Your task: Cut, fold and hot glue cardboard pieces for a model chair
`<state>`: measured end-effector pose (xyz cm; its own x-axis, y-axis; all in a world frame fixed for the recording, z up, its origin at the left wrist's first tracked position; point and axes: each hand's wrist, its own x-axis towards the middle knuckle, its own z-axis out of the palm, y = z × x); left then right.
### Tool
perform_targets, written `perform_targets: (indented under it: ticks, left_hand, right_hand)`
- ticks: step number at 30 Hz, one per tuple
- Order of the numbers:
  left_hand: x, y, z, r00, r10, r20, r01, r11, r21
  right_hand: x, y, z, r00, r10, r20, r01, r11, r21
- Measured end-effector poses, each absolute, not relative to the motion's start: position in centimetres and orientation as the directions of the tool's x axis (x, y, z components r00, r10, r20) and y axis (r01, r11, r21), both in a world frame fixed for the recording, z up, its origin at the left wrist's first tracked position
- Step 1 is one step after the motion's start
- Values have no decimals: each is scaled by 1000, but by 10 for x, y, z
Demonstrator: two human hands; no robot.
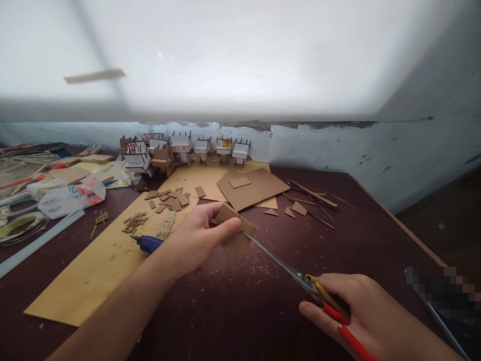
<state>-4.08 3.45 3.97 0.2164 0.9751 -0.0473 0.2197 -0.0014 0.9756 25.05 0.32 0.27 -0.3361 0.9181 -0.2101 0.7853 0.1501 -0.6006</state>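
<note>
We see plenty of cutting done: small brown pieces [175,200] lie loosely heaped on the yellow board [101,271], with a smaller pile of bits [133,222] to their left and nearer us. At the far side, small cardboard models [181,145] stand in a row by the wall [308,143], looking largely put together (we cannot make out every joint). What remains uncut, as far as we can judge, is the large brown sheet [259,188], with one small rectangle [240,182] lying on it; triangular offcuts [299,208] and thin strips [319,195] are scattered to its right. The piece in hand looks only partly trimmed. Our left hand [191,240] pinches this cardboard piece [225,214] between thumb and fingers, above the middle of the dark table [210,321], just nearer than the sheet. It is plain brown, flat and thin, with straight edges and a corner pointing right, partly hidden by our fingers. Our right hand [364,306] grips the red and yellow handles of the scissors [278,258], whose tips meet the piece's near edge; we cannot tell how far the blades are parted. A blue glue gun [149,244] lies left of our left hand.
</note>
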Motion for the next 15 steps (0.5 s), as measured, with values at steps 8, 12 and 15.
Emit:
perform_targets:
  ticks: [8,12,15]
  left_hand:
    - [-38,35,44,218,974,-62,222,13,975]
    - [-38,33,44,207,976,-62,228,14,974]
    - [-38,32,44,204,977,-58,254,5,967]
  right_hand:
    - [244,3,13,-316,884,-345,880,138,-455]
    - [242,3,14,-312,887,-341,886,142,-441]
    - [242,2,16,-318,886,-337,893,161,-420]
